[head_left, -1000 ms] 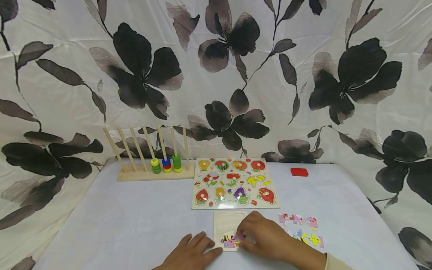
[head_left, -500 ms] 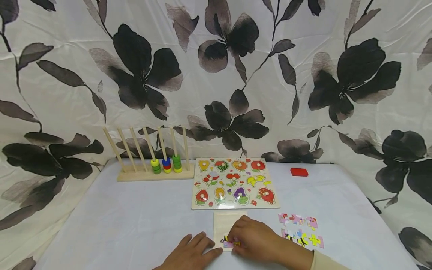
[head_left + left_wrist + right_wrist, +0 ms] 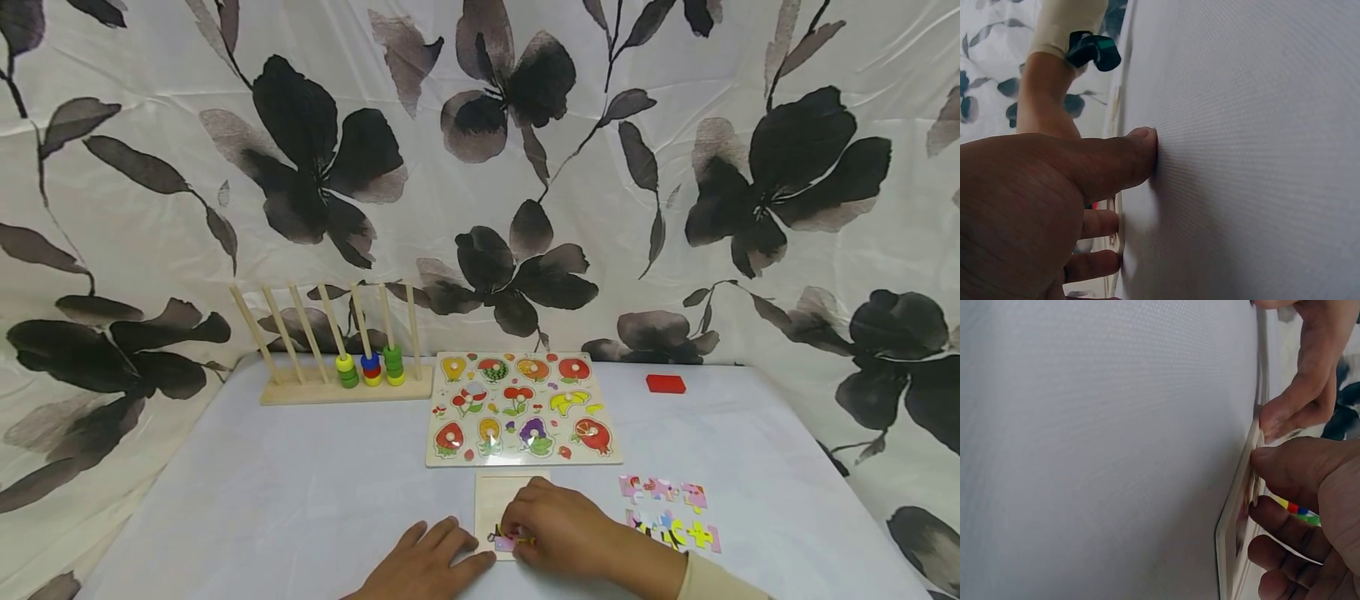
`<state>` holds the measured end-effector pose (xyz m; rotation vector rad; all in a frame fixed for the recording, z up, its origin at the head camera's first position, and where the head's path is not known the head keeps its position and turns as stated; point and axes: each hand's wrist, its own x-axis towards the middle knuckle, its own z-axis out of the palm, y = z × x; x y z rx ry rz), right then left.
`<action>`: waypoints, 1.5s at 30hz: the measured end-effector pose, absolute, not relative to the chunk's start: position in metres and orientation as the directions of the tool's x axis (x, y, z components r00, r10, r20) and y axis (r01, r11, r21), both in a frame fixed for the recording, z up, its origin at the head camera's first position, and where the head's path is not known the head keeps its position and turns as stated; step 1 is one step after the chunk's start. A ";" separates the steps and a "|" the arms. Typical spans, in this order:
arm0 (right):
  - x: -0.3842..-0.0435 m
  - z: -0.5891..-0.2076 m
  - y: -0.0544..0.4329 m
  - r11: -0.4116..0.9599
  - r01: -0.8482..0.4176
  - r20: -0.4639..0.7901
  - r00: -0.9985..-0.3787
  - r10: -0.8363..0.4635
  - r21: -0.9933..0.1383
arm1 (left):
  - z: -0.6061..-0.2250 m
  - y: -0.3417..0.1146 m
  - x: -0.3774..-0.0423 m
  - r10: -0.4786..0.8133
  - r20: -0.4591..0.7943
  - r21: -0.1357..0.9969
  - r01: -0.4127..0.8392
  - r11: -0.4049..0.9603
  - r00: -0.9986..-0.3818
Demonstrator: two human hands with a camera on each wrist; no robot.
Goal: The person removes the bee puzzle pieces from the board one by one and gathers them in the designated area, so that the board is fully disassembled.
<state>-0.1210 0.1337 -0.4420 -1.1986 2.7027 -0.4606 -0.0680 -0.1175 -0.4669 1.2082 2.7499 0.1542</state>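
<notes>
A small wooden puzzle tray (image 3: 491,496) lies on the white table in the head view, with pink and yellow jigsaw pieces (image 3: 504,544) in its near left part. My right hand (image 3: 558,529) is over the tray's near right part and pinches a jigsaw piece between thumb and index finger. That piece is mostly hidden under the fingers. In the right wrist view, the right thumb and fingertips (image 3: 1266,459) are down at the tray. My left hand (image 3: 427,558) rests on the table with its fingers spread, the thumb at the tray's near left edge.
Loose jigsaw pieces (image 3: 675,532) lie in two rows to the right. Behind the tray is a fruit peg board (image 3: 525,408). A wooden rod stacker (image 3: 345,387) with coloured rings stands at the back left. A red block (image 3: 665,384) lies at the back right.
My right hand has moved a little left over the tray, covering more of the pieces there and uncovering more of the loose ones at right. My left hand has stayed put.
</notes>
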 end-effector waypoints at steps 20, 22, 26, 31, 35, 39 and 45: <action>-0.121 -0.431 0.172 0.705 -0.589 -0.002 -0.767 -0.642 -0.396 | -0.471 -0.116 -0.068 0.745 -0.051 0.114 0.737 0.667 -0.666; -0.121 -0.430 0.179 0.711 -0.584 0.009 -0.775 -0.632 -0.393 | -0.470 -0.116 -0.067 0.742 -0.054 0.113 0.735 0.669 -0.668; -0.119 -0.430 0.192 0.728 -0.578 0.037 -0.791 -0.610 -0.369 | -0.470 -0.115 -0.067 0.737 -0.054 0.111 0.730 0.675 -0.673; -0.119 -0.431 0.210 0.772 -0.541 0.033 -0.825 -0.564 -0.332 | -0.471 -0.115 -0.067 0.738 -0.044 0.112 0.731 0.673 -0.673; -0.117 -0.429 0.225 0.796 -0.513 0.026 -0.845 -0.534 -0.322 | -0.471 -0.116 -0.066 0.740 -0.042 0.121 0.732 0.671 -0.671; -0.114 -0.427 0.238 0.816 -0.481 0.036 -0.867 -0.497 -0.321 | -0.470 -0.116 -0.067 0.743 -0.048 0.134 0.733 0.667 -0.668; -0.108 -0.426 0.256 0.875 -0.381 0.018 -0.919 -0.394 -0.300 | -0.468 -0.116 -0.065 0.740 -0.060 0.150 0.727 0.670 -0.670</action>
